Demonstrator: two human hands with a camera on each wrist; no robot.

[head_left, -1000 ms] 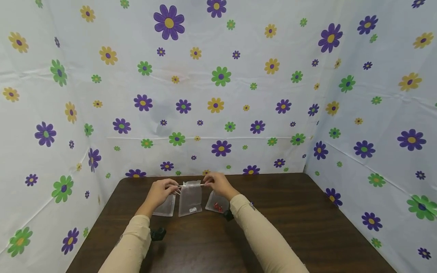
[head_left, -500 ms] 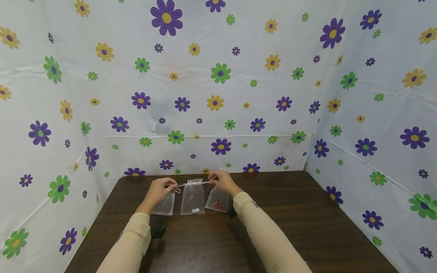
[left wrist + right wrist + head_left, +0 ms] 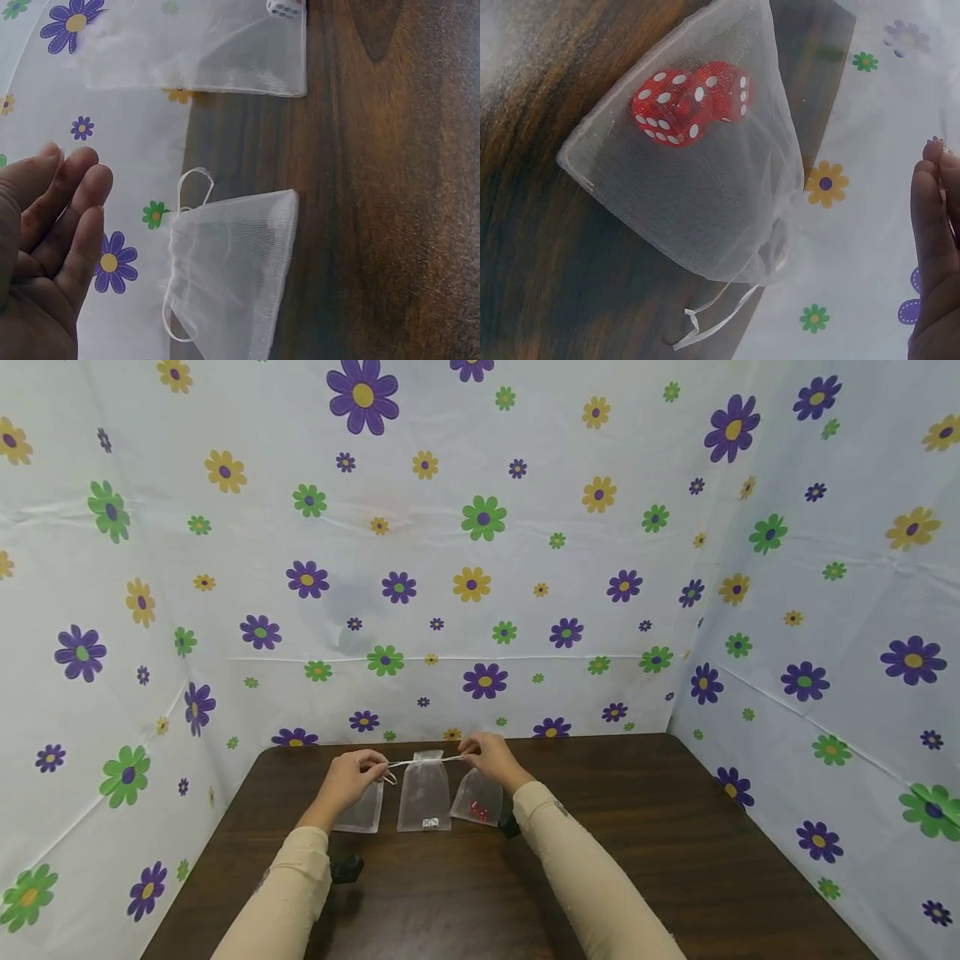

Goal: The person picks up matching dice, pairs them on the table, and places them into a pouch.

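A sheer white drawstring bag (image 3: 424, 795) lies between my hands near the table's back edge, its neck gathered. White dice (image 3: 431, 823) sit at its bottom. My left hand (image 3: 351, 781) pinches the drawstring (image 3: 401, 764) on one side, a small loop hanging below the fingers. On the other side, my right hand (image 3: 492, 760) pinches the opposite string end (image 3: 454, 758). Both strings run taut and nearly level. In the left wrist view the thumb and fingers of my left hand (image 3: 52, 240) come together; my right hand (image 3: 936, 240) is partly cut off in its wrist view.
Left of the middle bag lies another sheer bag (image 3: 232, 262) with cord loops at its gathered neck. At the right, a third bag (image 3: 697, 195) holds red dice (image 3: 676, 109). The brown wooden table (image 3: 435, 893) meets a flowered cloth backdrop (image 3: 525, 568).
My hands have drawn slightly apart, pulling the strings tighter and gathering the neck of the middle bag. That bag has straightened and shifted a little right.
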